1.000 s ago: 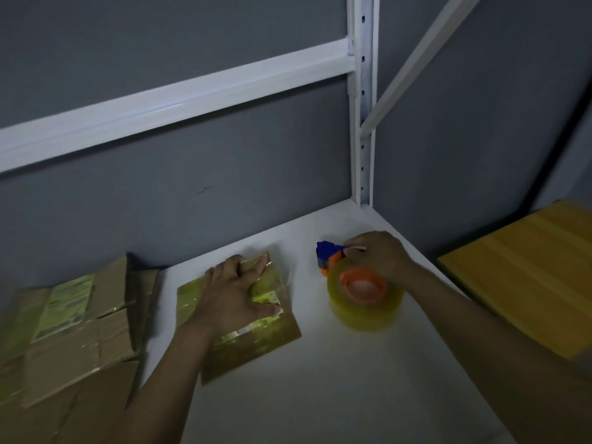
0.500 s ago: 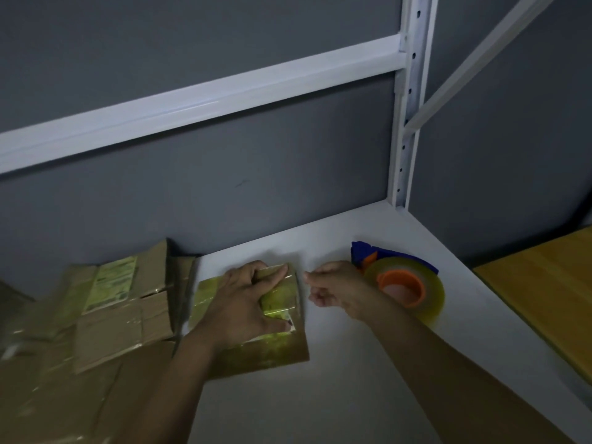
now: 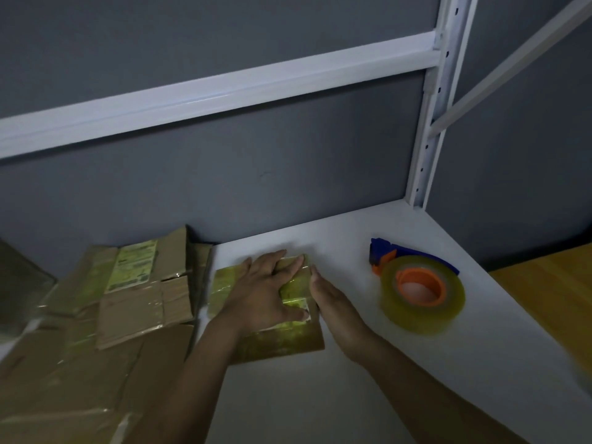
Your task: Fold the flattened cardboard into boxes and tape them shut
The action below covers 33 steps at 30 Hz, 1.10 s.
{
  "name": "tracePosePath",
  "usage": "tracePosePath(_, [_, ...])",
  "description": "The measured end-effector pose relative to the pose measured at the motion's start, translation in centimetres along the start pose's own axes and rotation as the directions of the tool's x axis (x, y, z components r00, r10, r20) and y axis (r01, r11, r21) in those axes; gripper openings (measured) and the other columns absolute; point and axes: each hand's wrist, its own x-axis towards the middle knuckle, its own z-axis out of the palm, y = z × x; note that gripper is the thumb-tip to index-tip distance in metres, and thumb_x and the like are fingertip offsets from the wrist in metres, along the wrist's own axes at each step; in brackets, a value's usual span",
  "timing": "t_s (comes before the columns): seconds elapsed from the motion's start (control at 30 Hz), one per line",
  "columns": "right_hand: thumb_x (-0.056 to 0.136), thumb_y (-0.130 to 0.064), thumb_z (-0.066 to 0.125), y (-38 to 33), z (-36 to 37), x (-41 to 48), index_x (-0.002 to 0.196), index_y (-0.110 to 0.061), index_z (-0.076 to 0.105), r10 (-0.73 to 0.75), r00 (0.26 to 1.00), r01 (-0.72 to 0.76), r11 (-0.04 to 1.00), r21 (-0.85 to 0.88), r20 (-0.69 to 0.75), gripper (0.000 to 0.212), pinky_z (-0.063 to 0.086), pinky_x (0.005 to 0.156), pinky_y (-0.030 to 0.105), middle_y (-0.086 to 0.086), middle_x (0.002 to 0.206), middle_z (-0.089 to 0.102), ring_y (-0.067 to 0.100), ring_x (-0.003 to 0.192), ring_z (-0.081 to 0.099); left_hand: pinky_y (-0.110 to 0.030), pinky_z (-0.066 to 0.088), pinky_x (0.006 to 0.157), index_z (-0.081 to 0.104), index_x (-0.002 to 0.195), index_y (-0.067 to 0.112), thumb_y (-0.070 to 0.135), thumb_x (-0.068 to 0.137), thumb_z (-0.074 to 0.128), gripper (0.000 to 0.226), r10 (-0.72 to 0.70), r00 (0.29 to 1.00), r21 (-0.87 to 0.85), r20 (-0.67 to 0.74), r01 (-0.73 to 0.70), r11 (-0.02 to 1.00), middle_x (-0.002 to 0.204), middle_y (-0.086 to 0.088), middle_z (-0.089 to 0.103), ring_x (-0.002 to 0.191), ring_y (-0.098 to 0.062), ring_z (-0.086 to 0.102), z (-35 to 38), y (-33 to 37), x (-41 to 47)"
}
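1. Head view: a small flattened cardboard piece [image 3: 275,342], glossy with clear tape, lies flat on the white shelf surface [image 3: 320,395] near the grey back wall [image 3: 256,187].
2. The left hand [image 3: 266,293] lies palm down on top of this cardboard, fingers spread and stretched toward its far edge, thumb pointing at its right side; it presses rather than grips.
3. The right hand [image 3: 336,306] stands on edge, open with fingers straight and together, its side touching the cardboard's right edge; it holds nothing.
4. So the cardboard sits under the left hand and just left of the right hand.
5. A roll of clear tape on a blue and orange dispenser [image 3: 419,290] rests on the shelf to the right of the right hand, apart from it.
6. A pile of flattened cardboard boxes [image 3: 128,293] lies left of the taped piece, against the wall.
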Motion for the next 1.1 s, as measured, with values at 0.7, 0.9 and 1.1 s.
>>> tracePosePath(0.7, [0.091,-0.037,0.06,-2.6,0.1,1.9,0.074,-0.003,0.069,-0.165,0.881,-0.102,0.848,-0.52,-0.442,0.039,0.05,0.065,0.032,0.01,0.076,0.07,0.024,0.074,0.066,-0.029,0.008,0.115,0.014,0.152,0.035,0.094,0.053,0.027,0.117,-0.047,0.988,-0.083,-0.147,0.035,0.996,0.161,0.008,0.005,0.144,-0.019,0.008,0.5,-6.6,-4.6])
tracePosePath(0.9, [0.101,-0.035,0.042,-3.5,-1.0,2.8,0.129,-0.004,0.055,-0.236,0.926,-0.008,0.766,-0.643,-0.293,0.044,0.045,0.09,0.029,0.012,0.127,0.06,0.025,0.114,0.056,-0.032,0.014,0.11,0.0,0.148,0.046,0.093,0.059,0.036,0.106,0.024,0.997,-0.172,-0.068,-0.035,0.985,0.158,0.008,-0.006,0.137,-0.018,0.005,1.3,-4.0,-5.7])
tracePosePath(1.1, [0.096,-0.033,0.054,-4.5,-7.8,0.8,0.129,-0.012,0.058,-0.319,0.93,0.1,0.696,-0.711,-0.182,0.039,0.04,0.098,0.029,0.005,0.127,0.061,0.021,0.117,0.055,-0.025,0.022,0.109,0.015,0.143,0.057,0.061,0.081,0.06,0.077,0.023,0.959,-0.253,-0.284,-0.098,0.963,0.155,0.003,0.019,0.133,-0.028,0.029,2.8,-0.2,-4.5])
